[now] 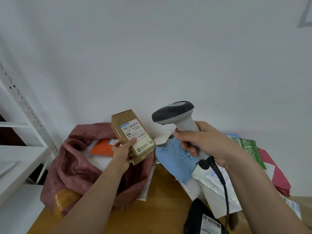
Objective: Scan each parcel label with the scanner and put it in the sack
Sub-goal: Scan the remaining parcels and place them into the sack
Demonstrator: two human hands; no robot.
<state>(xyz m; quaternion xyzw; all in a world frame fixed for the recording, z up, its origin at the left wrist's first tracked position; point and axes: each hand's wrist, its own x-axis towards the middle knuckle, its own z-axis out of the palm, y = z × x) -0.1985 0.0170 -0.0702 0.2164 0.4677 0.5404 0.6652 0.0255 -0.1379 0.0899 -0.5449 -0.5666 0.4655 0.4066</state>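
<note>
Left hand (pixel 124 152) grips small brown box (pixel 133 137) w/ label (pixel 137 135) facing up, held above open mouth of pinkish sack (pixel 74 162). Right hand (pixel 205 143) wrapped round handle of scanner (pixel 179 117), head aimed left twd box, not touching it. Orange packet (pixel 103 147) already in sack. Blue bag (pixel 175 159), black bag (pixel 200 217) & other mailers piled on table (pixel 162 205) at right

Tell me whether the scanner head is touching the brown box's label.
Apart. In the head view, bare white wall shows between the scanner head and the brown box, held up separately by the right hand and left hand.
</note>
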